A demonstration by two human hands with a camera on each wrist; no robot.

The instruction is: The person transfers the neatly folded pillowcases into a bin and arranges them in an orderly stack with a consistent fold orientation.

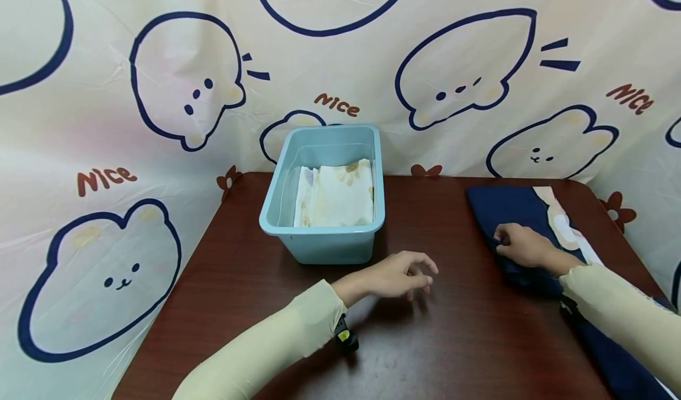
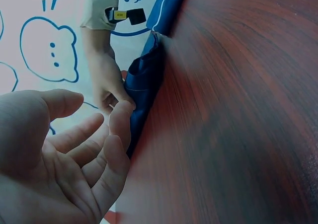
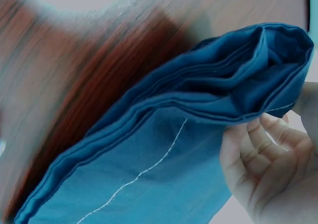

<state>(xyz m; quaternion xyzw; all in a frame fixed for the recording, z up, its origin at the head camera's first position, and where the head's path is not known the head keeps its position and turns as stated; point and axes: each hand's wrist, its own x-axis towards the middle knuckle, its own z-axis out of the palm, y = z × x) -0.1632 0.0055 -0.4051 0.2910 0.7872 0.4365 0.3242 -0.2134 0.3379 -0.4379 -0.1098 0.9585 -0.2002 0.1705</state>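
A folded navy blue cloth [image 1: 518,208] with a beige and white patterned side lies at the right of the table. My right hand [image 1: 524,245] is over its left edge, fingers curled and pinching the fabric. In the right wrist view, several layers of the navy cloth [image 3: 164,105] show along its open edge, with a pale stitched line, and the fingertips grip beneath that edge. My left hand [image 1: 396,275] hovers over the middle of the table, fingers loosely bent and holding nothing. Its palm and relaxed fingers face the camera in the left wrist view.
A light blue plastic basket [image 1: 324,247] stands at the back centre, holding a folded white cloth [image 1: 346,196] with yellowish print. More navy fabric [image 1: 617,353] stretches along the right front of the dark wooden table [image 1: 223,305]. A cartoon-printed curtain [image 1: 330,63] hangs behind.
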